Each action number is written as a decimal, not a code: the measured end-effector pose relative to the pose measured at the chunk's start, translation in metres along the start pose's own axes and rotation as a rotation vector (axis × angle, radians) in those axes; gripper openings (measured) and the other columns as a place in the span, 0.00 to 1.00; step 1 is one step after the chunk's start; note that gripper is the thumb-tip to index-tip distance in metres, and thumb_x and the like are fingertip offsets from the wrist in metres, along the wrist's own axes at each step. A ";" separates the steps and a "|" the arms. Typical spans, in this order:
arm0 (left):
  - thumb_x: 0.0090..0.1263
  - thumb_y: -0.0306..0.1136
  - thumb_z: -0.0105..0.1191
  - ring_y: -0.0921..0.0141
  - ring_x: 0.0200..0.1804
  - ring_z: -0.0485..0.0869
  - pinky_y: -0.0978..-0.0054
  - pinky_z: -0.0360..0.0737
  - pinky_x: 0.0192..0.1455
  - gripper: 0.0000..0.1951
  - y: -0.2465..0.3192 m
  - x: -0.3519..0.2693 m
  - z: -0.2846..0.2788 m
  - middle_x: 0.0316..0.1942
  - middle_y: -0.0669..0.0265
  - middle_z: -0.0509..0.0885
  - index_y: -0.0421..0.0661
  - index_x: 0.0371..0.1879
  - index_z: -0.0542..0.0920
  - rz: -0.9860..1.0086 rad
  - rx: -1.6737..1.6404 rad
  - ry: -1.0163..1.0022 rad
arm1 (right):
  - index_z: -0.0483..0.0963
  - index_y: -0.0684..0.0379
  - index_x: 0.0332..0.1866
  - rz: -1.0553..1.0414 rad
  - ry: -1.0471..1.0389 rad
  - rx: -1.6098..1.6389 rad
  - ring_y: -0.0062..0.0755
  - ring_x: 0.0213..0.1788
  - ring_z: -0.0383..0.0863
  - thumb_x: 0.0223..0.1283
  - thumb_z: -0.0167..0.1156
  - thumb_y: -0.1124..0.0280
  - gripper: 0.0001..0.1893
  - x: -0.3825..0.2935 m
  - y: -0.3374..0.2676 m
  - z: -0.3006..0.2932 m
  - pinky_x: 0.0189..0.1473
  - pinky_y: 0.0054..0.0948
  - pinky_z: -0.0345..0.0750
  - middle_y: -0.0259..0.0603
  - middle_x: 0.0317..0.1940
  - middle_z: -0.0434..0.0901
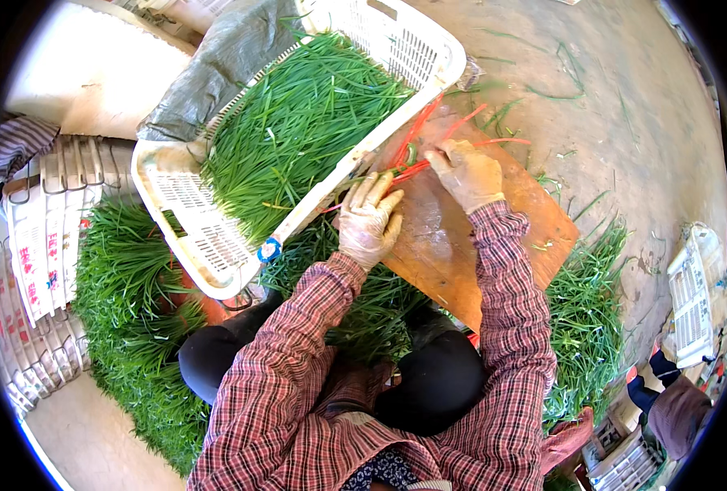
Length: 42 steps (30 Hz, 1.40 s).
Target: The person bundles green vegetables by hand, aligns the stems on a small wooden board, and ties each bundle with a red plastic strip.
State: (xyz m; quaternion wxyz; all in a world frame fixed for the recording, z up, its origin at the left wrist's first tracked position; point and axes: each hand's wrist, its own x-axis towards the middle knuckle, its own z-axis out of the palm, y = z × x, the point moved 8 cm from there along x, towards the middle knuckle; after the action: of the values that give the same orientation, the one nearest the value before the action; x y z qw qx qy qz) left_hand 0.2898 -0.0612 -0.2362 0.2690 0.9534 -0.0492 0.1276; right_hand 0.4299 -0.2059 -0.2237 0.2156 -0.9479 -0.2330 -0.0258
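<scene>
My left hand (370, 222), in a pale glove, rests beside the near rim of a white plastic crate (357, 153), its fingertips at the lower end of a bunch of red strips (407, 172). Whether it grips them is hidden. My right hand (470, 173), gloved too, pinches red strips over a wet orange-brown board (440, 245). Loose ends (504, 141) stick out past its knuckles. Inside the crate lies a thick layer of long green leafy stalks (308, 123), with a grey plastic sheet (228, 61) draped over the far left side.
A large heap of green bundles (136, 344) stands at left, beside stacked white crates (50, 245). Loose greens (584, 319) lie right of the board and between my knees. Another white crate (691, 301) and part of a person (676, 411) are at far right.
</scene>
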 end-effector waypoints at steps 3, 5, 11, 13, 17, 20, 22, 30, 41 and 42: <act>0.62 0.33 0.65 0.53 0.75 0.70 0.46 0.63 0.78 0.22 0.003 -0.007 0.009 0.71 0.60 0.77 0.50 0.58 0.83 0.012 -0.010 -0.047 | 0.85 0.49 0.46 0.138 -0.193 0.035 0.45 0.41 0.89 0.63 0.65 0.46 0.18 0.010 -0.016 0.027 0.45 0.44 0.83 0.41 0.41 0.88; 0.62 0.33 0.65 0.54 0.75 0.70 0.46 0.62 0.78 0.23 0.004 -0.015 0.014 0.70 0.60 0.77 0.50 0.59 0.82 -0.006 0.001 -0.062 | 0.84 0.48 0.43 0.163 -0.191 0.100 0.46 0.40 0.89 0.64 0.65 0.49 0.15 0.009 -0.016 0.044 0.46 0.45 0.83 0.41 0.39 0.88; 0.66 0.35 0.63 0.57 0.76 0.69 0.46 0.60 0.79 0.23 0.005 -0.021 0.020 0.71 0.62 0.76 0.51 0.61 0.81 -0.059 0.032 -0.092 | 0.83 0.49 0.40 0.314 -0.178 0.198 0.45 0.39 0.90 0.63 0.63 0.54 0.11 0.007 -0.003 0.052 0.44 0.43 0.83 0.42 0.34 0.89; 0.66 0.35 0.62 0.57 0.76 0.69 0.46 0.59 0.80 0.23 0.006 -0.020 0.022 0.71 0.62 0.76 0.50 0.61 0.80 -0.073 0.026 -0.123 | 0.83 0.48 0.41 0.356 -0.073 0.250 0.45 0.39 0.90 0.62 0.64 0.53 0.12 0.008 0.013 0.036 0.44 0.42 0.84 0.43 0.34 0.89; 0.65 0.35 0.64 0.56 0.77 0.68 0.46 0.60 0.79 0.25 0.005 -0.020 0.024 0.72 0.62 0.75 0.50 0.64 0.79 -0.067 0.048 -0.116 | 0.83 0.50 0.42 0.280 -0.132 0.432 0.44 0.39 0.90 0.61 0.66 0.48 0.17 0.014 0.002 0.017 0.44 0.41 0.84 0.44 0.35 0.89; 0.65 0.35 0.63 0.56 0.76 0.69 0.47 0.60 0.80 0.25 0.002 -0.026 0.023 0.72 0.62 0.75 0.50 0.64 0.79 -0.072 0.041 -0.098 | 0.83 0.53 0.43 0.246 -0.251 0.141 0.50 0.41 0.90 0.62 0.65 0.44 0.21 0.013 -0.021 0.033 0.46 0.47 0.83 0.46 0.36 0.89; 0.65 0.35 0.63 0.56 0.76 0.69 0.47 0.61 0.80 0.25 0.002 -0.023 0.023 0.72 0.62 0.75 0.51 0.64 0.79 -0.069 0.052 -0.108 | 0.83 0.55 0.43 0.323 -0.389 0.014 0.53 0.43 0.89 0.62 0.63 0.42 0.23 0.014 -0.029 0.041 0.49 0.51 0.81 0.48 0.37 0.89; 0.64 0.34 0.61 0.56 0.75 0.71 0.47 0.61 0.80 0.25 -0.001 -0.021 0.028 0.71 0.62 0.76 0.51 0.63 0.79 -0.080 0.039 -0.083 | 0.82 0.55 0.41 0.402 -0.202 0.255 0.44 0.38 0.89 0.65 0.63 0.53 0.15 0.017 -0.001 0.033 0.45 0.44 0.82 0.48 0.33 0.88; 0.63 0.35 0.61 0.57 0.75 0.71 0.47 0.62 0.79 0.23 0.003 -0.021 0.025 0.70 0.61 0.78 0.49 0.59 0.82 -0.080 0.028 -0.068 | 0.80 0.51 0.60 0.155 0.080 0.579 0.29 0.35 0.86 0.69 0.65 0.57 0.18 -0.013 0.015 -0.016 0.38 0.33 0.83 0.36 0.43 0.86; 0.63 0.35 0.61 0.56 0.75 0.71 0.47 0.62 0.79 0.23 0.003 -0.021 0.027 0.70 0.61 0.78 0.49 0.59 0.82 -0.076 0.028 -0.060 | 0.81 0.48 0.59 -0.035 0.104 0.361 0.33 0.37 0.88 0.68 0.65 0.59 0.17 -0.019 -0.009 -0.012 0.39 0.36 0.84 0.37 0.41 0.86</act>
State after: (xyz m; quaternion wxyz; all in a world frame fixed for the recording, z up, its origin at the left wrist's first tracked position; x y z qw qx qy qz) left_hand 0.2753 -0.0770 -0.2625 0.2585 0.9617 -0.0193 0.0891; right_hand 0.4094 -0.2117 -0.2116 0.3933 -0.8872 -0.2387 -0.0361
